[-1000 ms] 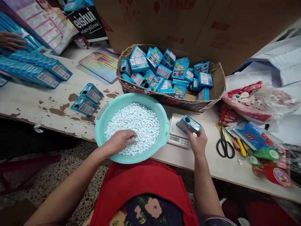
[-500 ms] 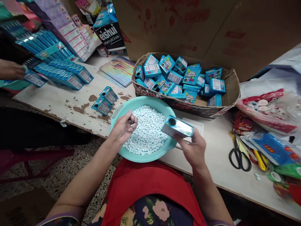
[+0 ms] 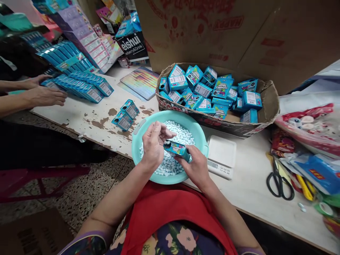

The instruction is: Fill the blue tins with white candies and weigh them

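Note:
Over a turquoise basin heaped with small pale blue candies, my right hand grips a blue candy box lying on its side. Its round dark opening points left. My left hand is cupped against that opening, its fingers curled around a few candies, some of which show at the hole. How many it holds is hidden by the palm. Beside the basin on the right is a white kitchen scale. Two similar boxes stand to the basin's left.
Behind the basin, a cut-down carton holds several blue boxes. Black scissors, a yellow cutter and plastic bags lie at right. On the left, a co-worker's hands touch rows of blue boxes.
My right hand has brought the box leftward from above the scale to over the basin. My left hand has moved up to its opening. The co-worker's second hand has come into view.

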`<state>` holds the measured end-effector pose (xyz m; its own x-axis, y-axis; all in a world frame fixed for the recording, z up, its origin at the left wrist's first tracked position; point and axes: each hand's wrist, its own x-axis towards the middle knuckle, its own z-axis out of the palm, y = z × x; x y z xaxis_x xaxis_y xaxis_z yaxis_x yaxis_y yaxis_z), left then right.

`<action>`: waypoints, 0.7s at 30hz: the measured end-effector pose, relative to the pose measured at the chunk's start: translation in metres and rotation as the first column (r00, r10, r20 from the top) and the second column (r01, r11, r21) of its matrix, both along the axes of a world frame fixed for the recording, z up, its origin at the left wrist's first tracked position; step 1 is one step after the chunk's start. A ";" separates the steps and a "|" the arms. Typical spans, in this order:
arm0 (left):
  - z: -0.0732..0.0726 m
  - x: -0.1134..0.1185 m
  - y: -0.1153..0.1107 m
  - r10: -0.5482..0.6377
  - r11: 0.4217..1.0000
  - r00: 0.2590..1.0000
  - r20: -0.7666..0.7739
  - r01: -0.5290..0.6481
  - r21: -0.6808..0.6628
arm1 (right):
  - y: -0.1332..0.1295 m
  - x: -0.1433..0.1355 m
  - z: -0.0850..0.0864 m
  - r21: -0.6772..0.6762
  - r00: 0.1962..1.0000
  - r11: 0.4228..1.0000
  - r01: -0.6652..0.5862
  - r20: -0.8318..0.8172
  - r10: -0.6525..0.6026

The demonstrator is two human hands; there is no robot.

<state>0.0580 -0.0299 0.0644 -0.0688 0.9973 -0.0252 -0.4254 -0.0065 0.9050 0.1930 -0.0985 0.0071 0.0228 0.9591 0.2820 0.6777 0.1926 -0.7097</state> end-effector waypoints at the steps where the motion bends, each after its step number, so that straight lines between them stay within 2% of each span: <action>1: 0.001 0.000 0.000 -0.006 1.000 1.000 -0.011 0.006 -0.006 | 0.001 0.000 0.000 -0.004 1.000 1.000 0.003 -0.005 -0.003; 4: 0.006 0.001 0.000 -0.011 1.000 1.000 -0.027 0.011 -0.002 | 0.001 -0.001 0.001 0.000 0.999 1.000 0.005 -0.042 -0.005; 8: 0.005 -0.007 0.005 0.056 0.996 0.997 -0.052 -0.052 0.071 | -0.006 0.012 0.010 0.009 0.984 0.999 0.046 -0.170 -0.044; 11: -0.008 -0.027 0.007 0.017 0.999 0.964 -0.264 -0.007 0.038 | -0.015 0.041 0.015 0.004 0.940 0.978 0.209 -0.275 -0.200; 13: -0.020 -0.043 0.003 -0.118 0.993 0.850 -0.514 0.096 -0.069 | -0.020 0.068 0.013 0.019 0.879 0.925 0.380 -0.320 -0.354; 16: -0.039 -0.060 -0.007 -0.305 0.950 0.528 -0.792 0.230 -0.212 | -0.021 0.108 -0.004 0.026 0.775 0.815 0.579 -0.326 -0.541; 18: -0.047 -0.065 -0.016 -0.326 0.926 0.345 -0.880 0.305 -0.223 | -0.020 0.128 -0.021 0.013 0.743 0.775 0.632 -0.295 -0.601; 19: -0.050 -0.066 -0.020 -0.310 0.916 0.279 -0.909 0.343 -0.207 | -0.020 0.135 -0.031 0.005 0.738 0.768 0.641 -0.281 -0.614; 21: -0.055 -0.064 -0.025 -0.240 0.903 0.195 -0.951 0.405 -0.145 | -0.020 0.141 -0.048 -0.016 0.734 0.767 0.642 -0.274 -0.621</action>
